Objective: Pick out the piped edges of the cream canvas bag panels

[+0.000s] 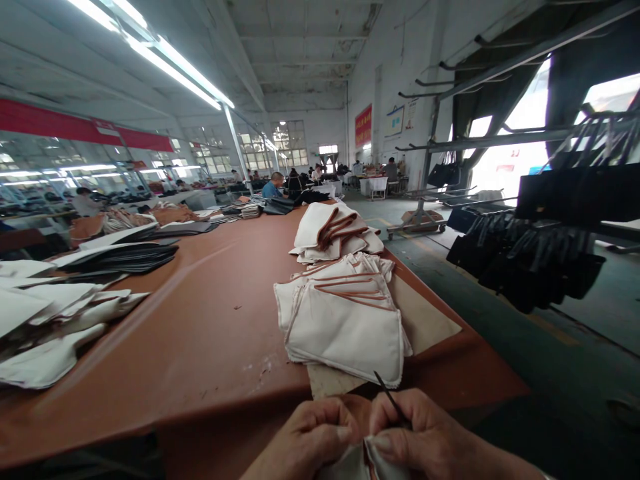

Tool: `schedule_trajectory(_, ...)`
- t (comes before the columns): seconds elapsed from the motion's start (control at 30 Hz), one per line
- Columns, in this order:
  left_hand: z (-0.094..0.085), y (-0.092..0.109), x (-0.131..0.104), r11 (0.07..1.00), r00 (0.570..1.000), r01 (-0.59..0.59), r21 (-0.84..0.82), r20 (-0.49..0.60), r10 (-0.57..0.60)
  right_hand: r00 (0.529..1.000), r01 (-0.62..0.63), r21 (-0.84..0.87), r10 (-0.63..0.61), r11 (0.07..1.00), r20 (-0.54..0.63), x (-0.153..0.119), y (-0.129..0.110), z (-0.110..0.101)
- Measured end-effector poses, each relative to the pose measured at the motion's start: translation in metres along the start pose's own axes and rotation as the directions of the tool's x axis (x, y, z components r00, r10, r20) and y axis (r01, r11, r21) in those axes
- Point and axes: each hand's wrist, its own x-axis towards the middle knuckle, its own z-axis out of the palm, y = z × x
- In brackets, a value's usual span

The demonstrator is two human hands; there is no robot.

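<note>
Workshop: a long hall is lit by strip lamps (180, 67); at the right, black bags (565, 193) are hung on a rack, and a person in blue (274, 188) is seen beyond the far end of the surface.
Surface: a brown covering is spread over the surface (215, 307); dark sheets (130, 259) and loose pale pieces (45, 360) are piled at its left.
Stack: white pads (345, 327) with brown edging are stacked near the hands, partly on a beige sheet (423, 320); a second pile (313, 227) is set behind.
White piece: the white piece (343, 469) is held between both hands at the near edge, its lower part cut off by the frame.
Left grip: the white piece is pinched by the thumb and fingers of the left hand (317, 433).
Right grip: a thin dark tool (384, 387) is clasped in the right hand (425, 433), whose thumb is pressed on the white piece.
Direction: the tool is pointed away and leftward along its length; a brown-lined gap in the piece is turned roughly forward, but the piece's long axis cannot be told.
Handling: the piece is judged light, soft and easily creased, best pinched beside the gap; the tool seems stiff, best held behind its tip.
</note>
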Motion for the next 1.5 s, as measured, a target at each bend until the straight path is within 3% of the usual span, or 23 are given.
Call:
schedule_trajectory(0.2, 0.011, 0.012, -0.004, 1.000, 1.000, -0.015, 0.020, -0.006, 0.015, 0.999, -0.031, 0.049, 0.030, 0.998, 0.009, -0.001, -0.003, 0.003)
schedule_trajectory(0.37, 0.016, 0.006, -0.002, 1.000, 0.998, -0.019, -0.019, -0.065, 0.018, 0.998, 0.050, -0.083, -0.047, 0.995, 0.032, -0.002, -0.016, 0.007)
schedule_trajectory(0.53, 0.016, 0.002, -0.001, 1.000, 0.998, -0.027, 0.016, -0.065, 0.028, 1.000, 0.008, -0.159, -0.011, 0.987, -0.017, -0.002, -0.025, 0.012)
schedule_trajectory(0.7, 0.022, 0.007, 0.001, 0.995, 0.992, -0.001, 0.100, -0.125, 0.013, 0.998, 0.029, -0.257, -0.044, 0.966, -0.053, -0.005, -0.027, 0.016)
schedule_trajectory(0.8, 0.025, 0.010, 0.002, 0.975, 0.993, -0.010, 0.222, -0.116, 0.036, 0.990, -0.017, -0.349, -0.032, 0.937, -0.134, -0.006, -0.028, 0.019)
schedule_trajectory(0.9, 0.029, 0.011, 0.001, 0.917, 0.971, 0.050, 0.396, -0.232, 0.047, 0.974, -0.052, -0.425, -0.048, 0.903, -0.222, -0.005, -0.023, 0.022)
schedule_trajectory(0.97, 0.031, 0.010, -0.001, 0.900, 0.953, 0.071, 0.431, -0.297, 0.067, 0.968, 0.031, -0.459, -0.141, 0.888, -0.208, -0.003, -0.016, 0.021)
schedule_trajectory(1.03, 0.031, 0.008, -0.003, 0.923, 0.956, 0.031, 0.383, -0.282, 0.085, 0.939, 0.221, -0.491, -0.319, 0.843, -0.125, -0.002, -0.007, 0.019)
schedule_trajectory(1.13, 0.025, 0.001, -0.005, 0.981, 0.985, 0.010, 0.196, -0.171, 0.024, 0.821, 0.483, -0.573, -0.570, 0.662, 0.034, -0.002, 0.002, 0.015)
schedule_trajectory(1.2, 0.019, -0.005, -0.004, 0.995, 0.992, 0.039, 0.097, -0.126, -0.027, 0.750, 0.545, -0.658, -0.653, 0.520, 0.104, -0.003, 0.006, 0.012)
schedule_trajectory(1.27, 0.014, -0.010, -0.002, 0.997, 0.993, 0.034, 0.075, -0.112, -0.026, 0.709, 0.560, -0.713, -0.690, 0.422, 0.149, -0.004, 0.010, 0.010)
schedule_trajectory(1.33, 0.011, -0.013, 0.000, 0.994, 0.997, 0.029, 0.104, -0.074, -0.021, 0.697, 0.554, -0.753, -0.692, 0.355, 0.187, -0.006, 0.015, 0.008)
schedule_trajectory(1.43, 0.014, -0.010, -0.001, 0.981, 0.998, 0.068, 0.180, 0.003, -0.069, 0.716, 0.529, -0.798, -0.656, 0.288, 0.237, -0.010, 0.021, 0.005)
schedule_trajectory(1.5, 0.019, -0.004, -0.005, 0.976, 0.997, 0.067, 0.209, 0.033, -0.075, 0.741, 0.543, -0.753, -0.634, 0.373, 0.220, -0.015, 0.019, 0.005)
